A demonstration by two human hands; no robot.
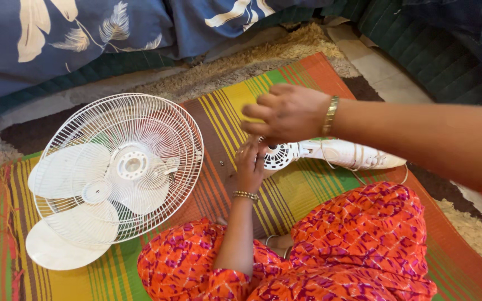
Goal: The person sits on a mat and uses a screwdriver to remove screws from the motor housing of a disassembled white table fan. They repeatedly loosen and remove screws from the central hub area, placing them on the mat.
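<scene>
Your left hand (250, 167) rises from your lap with its fingers curled lightly against the round vented end of the white fan motor housing (330, 154), which lies on its side near the middle of the striped mat (224, 111); your right hand (288, 111) comes in from the right edge and hovers just above the same end, fingers bunched downward, seemingly pinching something small, though the view is too poor to say what; both wrists carry gold bangles. A white cord loops over the housing's body toward the mat's right edge; a few small dark screws (225, 165) lie on the mat just left of your left hand. Toward the mat's left edge rests the white wire fan guard (157, 117), lying flat, with the pale fan blades (79, 173) set on top of it, one blade reaching past the guard's lower rim; a blue patterned blanket (73, 39) lies beyond the mat's far edge.
</scene>
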